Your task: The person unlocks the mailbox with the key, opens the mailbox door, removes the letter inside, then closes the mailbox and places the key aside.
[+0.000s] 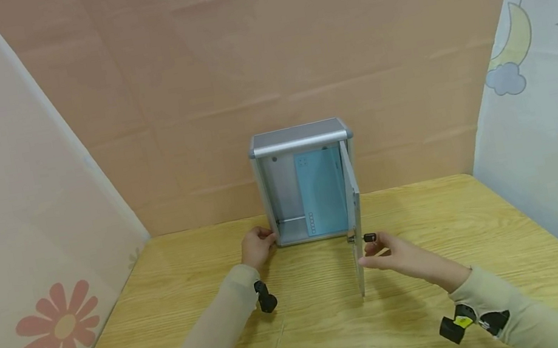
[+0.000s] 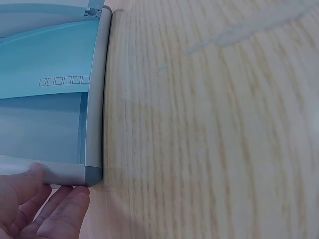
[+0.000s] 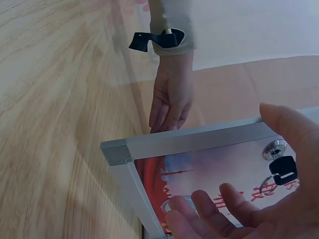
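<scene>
- Box (image 1: 301, 143) stands upright on the table (image 1: 316, 331), between your two hands and a bit past them, with its front side facing you.
- Your left hand (image 1: 258, 247) pinches the box low on its near side: thumb on the front rim, fingers round the outside, by the grey corner.
- Your right hand (image 1: 397, 252) is loose, with its fingers softly bent by the front of the door (image 1: 354, 198). The thumb touches the door's free edge. You cannot tell if it really grips.
- The door is swung wide and points back toward you, just beside your right fingers. The key (image 3: 283, 170) sits in the lock close to that thumb.
- The blue envelope (image 1: 323, 191) stands inside the box, between your hands, nearer the right one. It looks thin, light and easy to bend, so take it by an edge and don't squeeze.
- The box looks like metal, stiff and smooth, maybe a bit slippery. It is likely not very heavy, so a door push could slide it. Your left pinch is a good place to steady it.
- Hold the door by its frame, clear of the key.
</scene>
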`<state>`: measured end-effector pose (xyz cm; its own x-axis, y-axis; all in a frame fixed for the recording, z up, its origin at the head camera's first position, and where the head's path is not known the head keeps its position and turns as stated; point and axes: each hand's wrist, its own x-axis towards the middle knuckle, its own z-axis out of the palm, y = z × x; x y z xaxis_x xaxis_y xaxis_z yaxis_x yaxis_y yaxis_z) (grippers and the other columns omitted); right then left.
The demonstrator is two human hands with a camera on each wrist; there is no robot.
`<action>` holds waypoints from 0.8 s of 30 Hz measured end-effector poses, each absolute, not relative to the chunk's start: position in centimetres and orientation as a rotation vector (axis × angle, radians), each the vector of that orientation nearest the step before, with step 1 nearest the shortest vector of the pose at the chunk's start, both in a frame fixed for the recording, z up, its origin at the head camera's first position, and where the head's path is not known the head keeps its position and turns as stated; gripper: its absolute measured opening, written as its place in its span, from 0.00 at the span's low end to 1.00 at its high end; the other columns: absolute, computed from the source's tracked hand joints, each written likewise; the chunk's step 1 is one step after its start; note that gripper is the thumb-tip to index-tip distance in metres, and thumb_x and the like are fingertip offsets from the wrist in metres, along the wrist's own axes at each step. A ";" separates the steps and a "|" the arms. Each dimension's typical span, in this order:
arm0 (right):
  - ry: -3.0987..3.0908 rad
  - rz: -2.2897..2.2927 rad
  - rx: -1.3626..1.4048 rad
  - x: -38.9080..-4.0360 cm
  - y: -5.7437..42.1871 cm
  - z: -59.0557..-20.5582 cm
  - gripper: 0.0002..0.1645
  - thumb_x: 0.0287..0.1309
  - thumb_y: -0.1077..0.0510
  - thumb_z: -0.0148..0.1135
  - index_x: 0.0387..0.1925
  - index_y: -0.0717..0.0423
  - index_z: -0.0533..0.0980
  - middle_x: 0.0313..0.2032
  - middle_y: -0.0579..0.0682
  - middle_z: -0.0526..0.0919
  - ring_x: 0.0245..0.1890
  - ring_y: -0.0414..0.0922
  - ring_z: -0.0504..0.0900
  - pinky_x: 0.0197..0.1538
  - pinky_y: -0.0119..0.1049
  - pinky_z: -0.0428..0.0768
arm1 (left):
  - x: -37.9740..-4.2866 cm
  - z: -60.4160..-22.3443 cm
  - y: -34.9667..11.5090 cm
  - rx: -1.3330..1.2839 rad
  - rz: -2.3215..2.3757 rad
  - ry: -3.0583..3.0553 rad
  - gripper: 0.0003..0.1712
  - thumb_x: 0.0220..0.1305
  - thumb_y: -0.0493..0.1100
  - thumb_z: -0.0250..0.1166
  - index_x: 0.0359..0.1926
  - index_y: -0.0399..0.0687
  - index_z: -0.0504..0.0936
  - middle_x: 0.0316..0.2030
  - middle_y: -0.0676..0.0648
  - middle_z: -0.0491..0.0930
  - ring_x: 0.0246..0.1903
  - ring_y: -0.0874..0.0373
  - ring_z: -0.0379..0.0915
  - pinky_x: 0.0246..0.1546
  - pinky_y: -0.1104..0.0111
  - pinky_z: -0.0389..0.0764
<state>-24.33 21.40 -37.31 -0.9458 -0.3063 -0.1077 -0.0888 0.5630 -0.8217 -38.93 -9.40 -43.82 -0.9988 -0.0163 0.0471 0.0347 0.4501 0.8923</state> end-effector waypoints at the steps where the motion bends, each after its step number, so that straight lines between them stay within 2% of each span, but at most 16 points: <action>1: 2.564 -1.317 -0.327 -24.3 21.6 -37.2 0.36 0.61 0.43 0.62 0.57 0.69 0.67 0.53 0.60 0.75 0.53 0.54 0.76 0.50 0.45 0.79 | -38.9 -43.8 -9.4 -0.015 -1.625 -2.634 0.09 0.64 0.38 0.65 0.41 0.35 0.81 0.33 0.41 0.82 0.34 0.47 0.81 0.27 0.71 0.77; 8: 2.523 -1.372 -0.440 -24.3 23.8 -36.9 0.28 0.62 0.50 0.62 0.52 0.68 0.70 0.49 0.59 0.76 0.48 0.50 0.78 0.48 0.40 0.80 | -38.8 -43.7 -9.3 -0.005 -1.619 -2.638 0.09 0.64 0.38 0.65 0.41 0.35 0.80 0.33 0.42 0.82 0.34 0.48 0.80 0.28 0.70 0.77; 13: 2.482 -1.390 -0.518 -24.2 26.0 -36.2 0.22 0.64 0.54 0.61 0.51 0.66 0.71 0.47 0.58 0.76 0.47 0.47 0.76 0.48 0.43 0.78 | -38.7 -43.7 -9.4 -0.002 -1.615 -2.645 0.09 0.64 0.39 0.65 0.41 0.36 0.80 0.32 0.43 0.81 0.33 0.49 0.80 0.28 0.70 0.77; 19: 2.421 -1.385 -0.545 -24.4 29.2 -35.6 0.20 0.66 0.56 0.57 0.52 0.68 0.70 0.47 0.58 0.75 0.47 0.41 0.78 0.50 0.44 0.79 | -38.8 -43.7 -9.3 -0.004 -1.597 -2.657 0.09 0.65 0.39 0.64 0.41 0.36 0.80 0.31 0.44 0.81 0.32 0.48 0.80 0.27 0.71 0.76; 24: 2.377 -1.420 -0.478 -24.8 31.5 -35.7 0.20 0.68 0.56 0.54 0.53 0.69 0.68 0.48 0.54 0.76 0.48 0.40 0.80 0.51 0.36 0.80 | -38.6 -43.4 -9.3 -0.004 -1.609 -2.651 0.09 0.65 0.39 0.64 0.41 0.36 0.80 0.32 0.42 0.81 0.33 0.48 0.80 0.28 0.69 0.78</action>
<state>-24.75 31.49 -35.71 -0.8891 -0.4447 -0.1081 -0.1156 0.4468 -0.8872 -38.61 -9.28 -43.40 -0.9992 -0.0190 0.0360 0.0232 0.4615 0.8869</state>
